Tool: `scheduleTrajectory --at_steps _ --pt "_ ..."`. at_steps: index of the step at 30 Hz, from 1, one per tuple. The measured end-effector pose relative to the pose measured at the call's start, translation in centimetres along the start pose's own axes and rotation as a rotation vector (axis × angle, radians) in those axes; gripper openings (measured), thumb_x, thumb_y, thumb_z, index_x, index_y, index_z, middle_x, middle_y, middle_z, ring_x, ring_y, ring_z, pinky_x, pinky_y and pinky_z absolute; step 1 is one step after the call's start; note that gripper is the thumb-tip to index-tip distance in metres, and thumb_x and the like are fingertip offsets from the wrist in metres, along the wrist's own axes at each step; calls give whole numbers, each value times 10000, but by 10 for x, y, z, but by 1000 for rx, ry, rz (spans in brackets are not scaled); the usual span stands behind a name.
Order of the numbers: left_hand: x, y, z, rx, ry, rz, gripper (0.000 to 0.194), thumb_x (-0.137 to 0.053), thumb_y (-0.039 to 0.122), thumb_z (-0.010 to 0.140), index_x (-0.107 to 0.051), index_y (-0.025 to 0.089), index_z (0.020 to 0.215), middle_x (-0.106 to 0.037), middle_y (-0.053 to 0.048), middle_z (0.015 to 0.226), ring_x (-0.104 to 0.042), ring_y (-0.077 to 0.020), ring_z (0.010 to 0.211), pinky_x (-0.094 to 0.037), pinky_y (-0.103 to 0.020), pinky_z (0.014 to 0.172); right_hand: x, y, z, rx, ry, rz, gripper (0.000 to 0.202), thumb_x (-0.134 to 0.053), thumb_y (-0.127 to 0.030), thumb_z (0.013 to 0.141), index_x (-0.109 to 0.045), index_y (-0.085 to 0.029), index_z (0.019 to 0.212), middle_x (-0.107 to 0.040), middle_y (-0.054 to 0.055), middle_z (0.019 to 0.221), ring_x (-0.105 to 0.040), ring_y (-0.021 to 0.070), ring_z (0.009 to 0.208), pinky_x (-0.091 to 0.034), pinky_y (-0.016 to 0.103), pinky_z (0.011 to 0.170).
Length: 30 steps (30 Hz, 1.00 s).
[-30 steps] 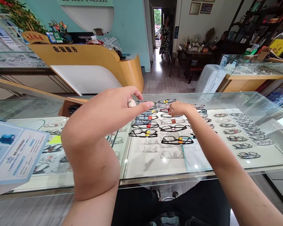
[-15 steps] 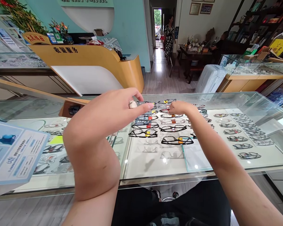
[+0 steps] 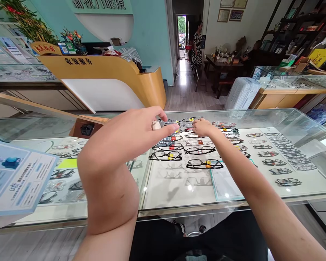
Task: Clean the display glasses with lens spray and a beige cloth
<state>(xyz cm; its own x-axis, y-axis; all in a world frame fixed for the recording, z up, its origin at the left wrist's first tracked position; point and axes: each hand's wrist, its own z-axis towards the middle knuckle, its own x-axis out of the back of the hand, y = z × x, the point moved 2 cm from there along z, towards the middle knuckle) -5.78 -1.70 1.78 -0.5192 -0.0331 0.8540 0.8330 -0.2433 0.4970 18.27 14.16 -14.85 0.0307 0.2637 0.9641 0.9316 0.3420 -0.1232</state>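
Observation:
My left hand point(image 3: 141, 127), a pale ring on one finger, hovers over the back left of the glass display case. Its thumb and forefinger are apart with nothing seen between them; the other fingers are hidden. My right hand point(image 3: 202, 128) reaches to the back rows of eyeglasses, its fingers curled down and together beside a red-marked pair. Whatever they grip is hidden. Nearer me lie a front pair of black eyeglasses point(image 3: 204, 164), another black pair point(image 3: 165, 156) to its left, and a third point(image 3: 200, 150) behind. A pale teal-edged sheet point(image 3: 225, 181) lies under my right forearm.
Glass case walls point(image 3: 315, 134) rise around the rows. More eyeglasses point(image 3: 288, 182) fill the right side. At left are a blue-and-white printed card point(image 3: 19, 177) and a wooden bar point(image 3: 43, 108). Beyond stand a yellow counter point(image 3: 152, 87), a wrapped suitcase point(image 3: 243, 94) and a person point(image 3: 197, 47).
The view has tilted up slightly. My right hand has shifted slightly left and turned, uncovering more eyeglasses to its right. My left hand keeps nearly the same pose.

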Motion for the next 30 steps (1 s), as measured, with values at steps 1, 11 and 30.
scheduleTrajectory --at_steps 1,11,30 --pt "0 2 -1 7 -6 27 449 -800 739 871 -786 305 983 -681 -57 731 -569 -263 663 -283 -367 607 2 0 -1 -3 10 6 470 -436 -357 1123 -750 -187 1429 -554 142 1730 -481 395 1544 -439 574 1254" --pt "4 24 -4 -94 36 -87 429 -742 694 923 -778 274 1003 -605 -12 657 -494 -195 569 -281 -329 568 78 -6 -65 62 345 118 566 -374 -309 1100 -687 -122 1533 -526 139 1754 -451 399 1552 -402 543 1299" --pt "-40 41 37 -31 -441 -1675 239 -762 295 981 -642 166 819 -441 58 628 -240 -36 426 -203 -160 390 118 -67 -189 693 1025 154 566 -490 -99 1027 -636 -295 1537 -579 40 1709 -375 340 1663 -315 623 1391"
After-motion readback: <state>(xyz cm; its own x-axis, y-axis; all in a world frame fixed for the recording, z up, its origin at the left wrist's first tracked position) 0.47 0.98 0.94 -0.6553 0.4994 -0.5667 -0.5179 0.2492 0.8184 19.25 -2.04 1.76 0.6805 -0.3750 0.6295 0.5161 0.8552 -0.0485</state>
